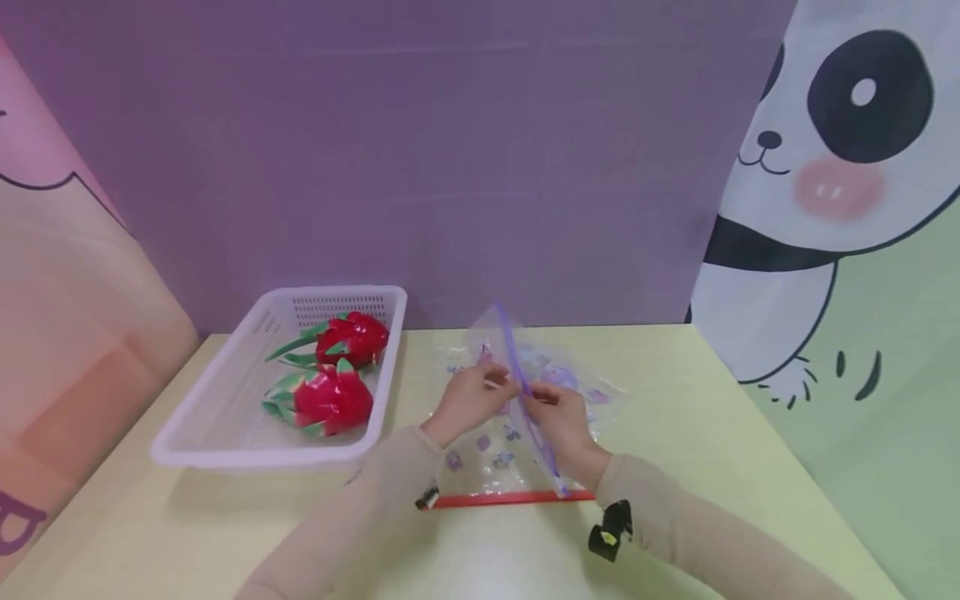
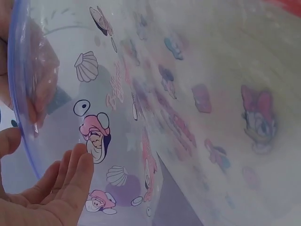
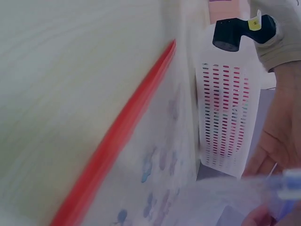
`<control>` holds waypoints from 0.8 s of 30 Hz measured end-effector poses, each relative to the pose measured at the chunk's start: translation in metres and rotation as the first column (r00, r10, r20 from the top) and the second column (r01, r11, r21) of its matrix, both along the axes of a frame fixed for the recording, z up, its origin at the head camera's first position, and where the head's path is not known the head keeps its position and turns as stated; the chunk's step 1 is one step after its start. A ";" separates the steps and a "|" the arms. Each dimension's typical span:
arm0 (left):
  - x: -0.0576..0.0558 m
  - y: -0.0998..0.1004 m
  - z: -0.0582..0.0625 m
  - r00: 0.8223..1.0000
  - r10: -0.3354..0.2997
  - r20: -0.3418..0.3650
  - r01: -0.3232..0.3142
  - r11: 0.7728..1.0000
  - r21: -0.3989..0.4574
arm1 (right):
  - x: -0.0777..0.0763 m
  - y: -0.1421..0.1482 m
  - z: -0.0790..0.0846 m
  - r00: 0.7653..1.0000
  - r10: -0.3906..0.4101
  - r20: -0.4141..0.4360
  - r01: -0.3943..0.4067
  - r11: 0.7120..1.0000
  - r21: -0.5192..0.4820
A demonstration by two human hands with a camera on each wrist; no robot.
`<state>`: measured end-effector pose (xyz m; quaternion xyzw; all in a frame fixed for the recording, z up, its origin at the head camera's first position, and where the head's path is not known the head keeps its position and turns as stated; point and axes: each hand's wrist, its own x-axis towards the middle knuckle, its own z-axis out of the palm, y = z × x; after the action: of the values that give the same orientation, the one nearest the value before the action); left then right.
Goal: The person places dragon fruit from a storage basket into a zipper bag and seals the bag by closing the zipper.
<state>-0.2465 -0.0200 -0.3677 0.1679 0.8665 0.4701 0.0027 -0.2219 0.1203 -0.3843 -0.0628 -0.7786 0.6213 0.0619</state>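
A clear zip bag (image 1: 504,333) with a purple zip strip and cartoon prints stands tilted between my two hands. My left hand (image 1: 474,398) pinches it at the strip from the left. In the left wrist view the left fingers (image 2: 70,183) lie fairly straight against the printed plastic, the thumb by the purple edge. My right hand (image 1: 561,417) grips the strip from the other side, close to the left fingertips. Beneath lies a second printed zip bag (image 1: 480,458), flat on the table, its red strip (image 3: 117,127) towards me.
To the left, a white plastic basket (image 1: 225,457) with slotted walls holds two red dragon fruits (image 1: 333,400) with green leaves. The pale wooden table (image 1: 712,433) backs onto a purple cloth wall (image 1: 480,167). A panda-printed panel (image 1: 840,275) borders the right side.
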 end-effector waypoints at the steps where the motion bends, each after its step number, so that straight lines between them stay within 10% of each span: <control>1: 0.000 0.000 0.000 1.000 0.006 0.015 -0.006 1.000 0.020 | 0.000 -0.001 0.001 1.000 0.003 0.004 -0.003 1.000 -0.010; 9: -0.005 0.005 -0.004 0.997 0.056 0.054 -0.064 0.987 0.149 | 0.001 -0.009 0.004 0.997 0.064 0.034 -0.061 0.996 -0.069; 16: -0.019 0.008 -0.010 0.987 0.156 -0.048 -0.151 0.985 0.087 | -0.007 -0.002 0.010 0.999 0.045 0.007 -0.045 0.999 0.000; 21: -0.027 -0.001 -0.017 0.976 0.206 -0.063 -0.204 0.978 0.045 | -0.019 0.017 0.020 0.998 0.059 -0.029 -0.054 0.986 0.157; 24: -0.029 -0.007 -0.021 0.963 0.268 -0.004 -0.266 0.958 0.107 | -0.026 0.033 0.028 0.988 0.136 -0.078 -0.100 0.929 0.356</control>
<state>-0.2758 -0.0274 -0.3882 0.0536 0.8552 0.5097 -0.0776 -0.2474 0.1536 -0.3567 0.0279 -0.8751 0.4774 0.0741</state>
